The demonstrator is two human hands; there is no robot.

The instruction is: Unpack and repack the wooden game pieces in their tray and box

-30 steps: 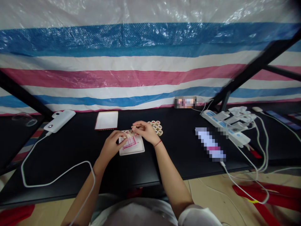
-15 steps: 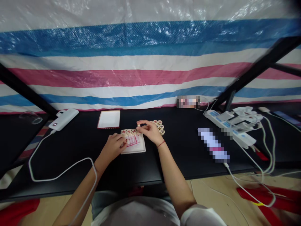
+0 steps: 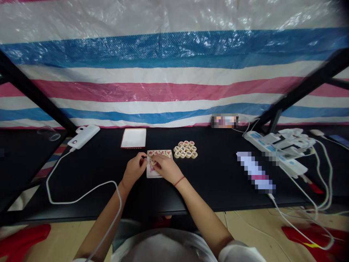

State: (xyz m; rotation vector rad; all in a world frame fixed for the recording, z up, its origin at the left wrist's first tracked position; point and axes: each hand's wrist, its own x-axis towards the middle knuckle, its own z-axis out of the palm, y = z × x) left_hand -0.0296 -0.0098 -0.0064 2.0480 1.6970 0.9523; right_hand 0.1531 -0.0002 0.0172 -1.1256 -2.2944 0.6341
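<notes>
A small white square board [image 3: 151,172] with red printed lines lies on the black table, mostly covered by my hands. A row of round wooden xiangqi pieces [image 3: 159,153] with red characters stands along its far edge. My right hand [image 3: 167,168] rests on the board, its fingertips pinching a wooden piece [image 3: 153,162]. My left hand [image 3: 135,168] sits at the board's left edge, with its fingertips close to that piece. I cannot tell whether it holds anything. A tight cluster of similar pieces [image 3: 185,149] lies just beyond my right hand.
A white card with a red rim [image 3: 133,138] lies behind the board. A white power bank [image 3: 84,136] sits to the left, its cable looping forward. On the right are a white power strip [image 3: 272,150] and a pixelated object [image 3: 255,171]. A striped tarp hangs behind.
My right hand has moved from the board's far edge and the cluster to the board's middle. More pieces now stand in the far row. The view has shifted slightly.
</notes>
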